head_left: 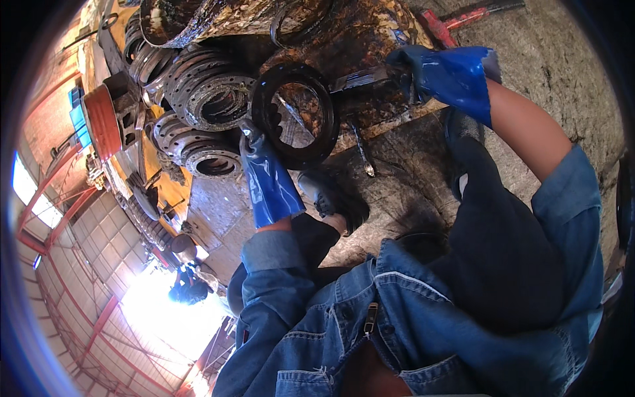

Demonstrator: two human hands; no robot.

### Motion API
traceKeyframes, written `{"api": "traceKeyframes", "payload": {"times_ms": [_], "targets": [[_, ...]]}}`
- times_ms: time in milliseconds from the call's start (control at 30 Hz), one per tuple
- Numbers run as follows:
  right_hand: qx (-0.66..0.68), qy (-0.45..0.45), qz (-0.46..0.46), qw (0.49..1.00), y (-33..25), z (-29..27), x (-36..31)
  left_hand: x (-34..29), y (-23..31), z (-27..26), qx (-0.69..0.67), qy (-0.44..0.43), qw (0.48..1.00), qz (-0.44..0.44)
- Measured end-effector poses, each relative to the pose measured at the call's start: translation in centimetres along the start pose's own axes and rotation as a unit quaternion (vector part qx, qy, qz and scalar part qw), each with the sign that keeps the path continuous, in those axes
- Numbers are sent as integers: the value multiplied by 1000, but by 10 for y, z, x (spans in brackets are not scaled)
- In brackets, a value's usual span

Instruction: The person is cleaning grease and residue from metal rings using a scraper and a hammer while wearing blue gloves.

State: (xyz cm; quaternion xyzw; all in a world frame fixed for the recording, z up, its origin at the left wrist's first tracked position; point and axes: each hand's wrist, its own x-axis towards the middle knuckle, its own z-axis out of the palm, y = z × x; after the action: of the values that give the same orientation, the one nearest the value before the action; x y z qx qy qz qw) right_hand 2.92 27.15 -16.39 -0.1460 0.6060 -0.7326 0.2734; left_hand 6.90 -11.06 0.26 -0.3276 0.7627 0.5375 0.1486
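My left hand (256, 149), in a blue rubber glove, is closed on the left rim of a black, wet-looking ring (325, 122). The ring is held tilted over the floor, its hole facing me. My right hand (440, 74), gloved the same, is closed around a flat, wide-ended brush (359, 79). Its end reaches the ring's upper right edge; whether it touches cannot be made out. Left of the ring, several dark flanged rings with bolt holes (198, 86) lean together in a row.
A grimy drum (198, 23) lies at the far side beside an oily sheet (370, 40). A red-headed tool (440, 30) rests at the far right. A thin stick (362, 149) lies near my shoes (334, 198). An orange-red cylinder (102, 122) stands at left. Another person (190, 284) is in the bright background.
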Motion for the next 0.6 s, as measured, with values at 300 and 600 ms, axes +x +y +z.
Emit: {"api": "traceKeyframes", "payload": {"times_ms": [300, 600], "targets": [[-209, 145, 79, 964, -87, 13, 18, 11, 0, 10, -3, -12, 1000, -4], [-173, 196, 168, 951, -141, 34, 24, 14, 0, 13, 1, -11, 1000, -7]]}}
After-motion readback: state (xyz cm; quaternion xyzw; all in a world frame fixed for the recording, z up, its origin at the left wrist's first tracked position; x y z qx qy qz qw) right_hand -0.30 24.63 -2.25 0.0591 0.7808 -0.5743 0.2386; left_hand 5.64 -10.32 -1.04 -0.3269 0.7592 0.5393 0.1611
